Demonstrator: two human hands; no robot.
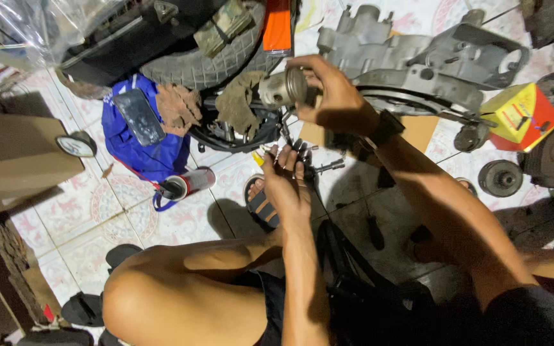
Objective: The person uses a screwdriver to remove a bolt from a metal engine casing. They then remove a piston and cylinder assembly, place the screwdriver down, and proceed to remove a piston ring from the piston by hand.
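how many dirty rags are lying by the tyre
2. One brown rag lies on the blue bag below the tyre; the other rag is draped just left of the metal cylinder held in the right hand. More may be hidden.

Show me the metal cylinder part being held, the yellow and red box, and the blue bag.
metal cylinder (280, 88): head view, on its grey side wall.
yellow and red box (519, 115): head view, on its yellow face.
blue bag (155, 157): head view, on its blue cloth.

Tyre, far centre | blue bag, left | yellow-red box, far right | cardboard box, near left
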